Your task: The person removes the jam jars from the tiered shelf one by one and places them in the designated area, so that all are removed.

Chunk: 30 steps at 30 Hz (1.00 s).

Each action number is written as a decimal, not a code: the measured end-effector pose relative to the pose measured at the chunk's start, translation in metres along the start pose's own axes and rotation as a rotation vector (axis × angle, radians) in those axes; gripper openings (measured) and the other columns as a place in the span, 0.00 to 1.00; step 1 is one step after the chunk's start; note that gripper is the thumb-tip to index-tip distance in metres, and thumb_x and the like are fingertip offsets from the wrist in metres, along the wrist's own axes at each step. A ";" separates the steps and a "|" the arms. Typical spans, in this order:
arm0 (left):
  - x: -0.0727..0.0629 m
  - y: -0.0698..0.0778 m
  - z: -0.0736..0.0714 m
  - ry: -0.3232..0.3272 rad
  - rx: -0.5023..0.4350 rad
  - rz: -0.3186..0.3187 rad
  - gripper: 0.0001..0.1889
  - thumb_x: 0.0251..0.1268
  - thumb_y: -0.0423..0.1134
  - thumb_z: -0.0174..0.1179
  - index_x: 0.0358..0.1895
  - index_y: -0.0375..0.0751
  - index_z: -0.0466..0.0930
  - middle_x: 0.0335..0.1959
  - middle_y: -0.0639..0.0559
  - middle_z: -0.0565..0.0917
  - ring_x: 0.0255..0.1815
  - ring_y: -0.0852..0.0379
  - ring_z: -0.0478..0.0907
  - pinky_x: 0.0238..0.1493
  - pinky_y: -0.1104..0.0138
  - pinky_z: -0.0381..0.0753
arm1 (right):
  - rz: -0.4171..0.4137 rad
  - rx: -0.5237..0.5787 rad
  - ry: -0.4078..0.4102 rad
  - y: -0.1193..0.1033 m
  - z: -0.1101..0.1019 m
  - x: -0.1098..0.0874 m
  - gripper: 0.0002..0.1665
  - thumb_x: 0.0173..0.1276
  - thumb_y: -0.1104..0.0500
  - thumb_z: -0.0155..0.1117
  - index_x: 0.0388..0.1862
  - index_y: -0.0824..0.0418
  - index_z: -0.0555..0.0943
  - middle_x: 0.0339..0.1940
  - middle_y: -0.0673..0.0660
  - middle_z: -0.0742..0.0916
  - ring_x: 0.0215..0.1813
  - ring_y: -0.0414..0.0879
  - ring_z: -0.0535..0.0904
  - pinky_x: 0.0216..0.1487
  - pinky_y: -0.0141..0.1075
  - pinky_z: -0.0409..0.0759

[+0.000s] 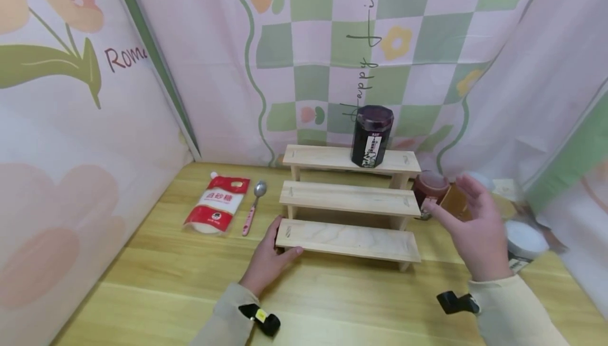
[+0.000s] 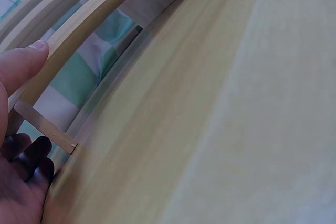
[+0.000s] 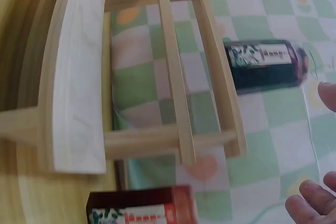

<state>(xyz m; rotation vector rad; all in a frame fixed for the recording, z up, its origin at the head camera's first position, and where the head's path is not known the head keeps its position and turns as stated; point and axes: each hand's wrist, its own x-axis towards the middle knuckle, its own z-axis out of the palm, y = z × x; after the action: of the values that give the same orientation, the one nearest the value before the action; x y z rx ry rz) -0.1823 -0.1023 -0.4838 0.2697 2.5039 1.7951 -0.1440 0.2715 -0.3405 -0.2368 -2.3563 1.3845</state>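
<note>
A three-tier wooden step rack (image 1: 349, 238) stands in the middle of the table. My left hand (image 1: 272, 261) grips the left end of its lowest step, thumb along the front edge and the other fingers around the side; in the left wrist view the thumb (image 2: 26, 64) lies on the step. On the top step stands a dark jar (image 1: 372, 137) with a white label. My right hand (image 1: 480, 232) is raised at the right of the rack, fingers spread and holding nothing. Behind its thumb stands a reddish-brown jar (image 1: 429, 190), partly hidden.
Left of the rack lie a red-and-white bag of white sugar (image 1: 218, 203) and a spoon (image 1: 254, 209) with a pink handle. A white-lidded jar (image 1: 524, 243) and an amber container (image 1: 456, 201) stand at the right, partly behind my right hand. Patterned curtains (image 1: 311, 40) hang behind the table.
</note>
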 end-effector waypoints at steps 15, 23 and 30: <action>-0.002 0.003 -0.002 -0.003 0.006 0.030 0.54 0.60 0.54 0.71 0.82 0.45 0.46 0.78 0.42 0.62 0.76 0.42 0.60 0.75 0.48 0.60 | 0.200 0.069 0.197 0.033 -0.040 -0.009 0.49 0.65 0.54 0.73 0.80 0.46 0.58 0.80 0.45 0.63 0.79 0.37 0.52 0.80 0.34 0.43; -0.001 -0.001 -0.001 -0.006 -0.004 0.039 0.53 0.60 0.54 0.71 0.82 0.45 0.46 0.78 0.43 0.61 0.76 0.42 0.60 0.74 0.48 0.61 | 0.281 0.132 0.282 0.049 -0.057 -0.007 0.47 0.61 0.56 0.77 0.76 0.42 0.65 0.73 0.40 0.73 0.75 0.32 0.58 0.80 0.35 0.36; -0.001 0.000 0.001 -0.009 -0.006 0.028 0.53 0.61 0.53 0.71 0.82 0.45 0.45 0.78 0.43 0.62 0.76 0.42 0.60 0.74 0.47 0.61 | 0.395 0.191 0.338 0.070 -0.065 0.000 0.53 0.57 0.58 0.80 0.78 0.43 0.62 0.78 0.41 0.66 0.76 0.32 0.55 0.78 0.29 0.45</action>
<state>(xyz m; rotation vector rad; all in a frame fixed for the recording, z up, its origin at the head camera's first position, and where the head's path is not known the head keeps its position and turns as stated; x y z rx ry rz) -0.1811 -0.1019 -0.4839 0.3139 2.5007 1.8072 -0.1205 0.3588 -0.3733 -0.8454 -1.9503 1.5848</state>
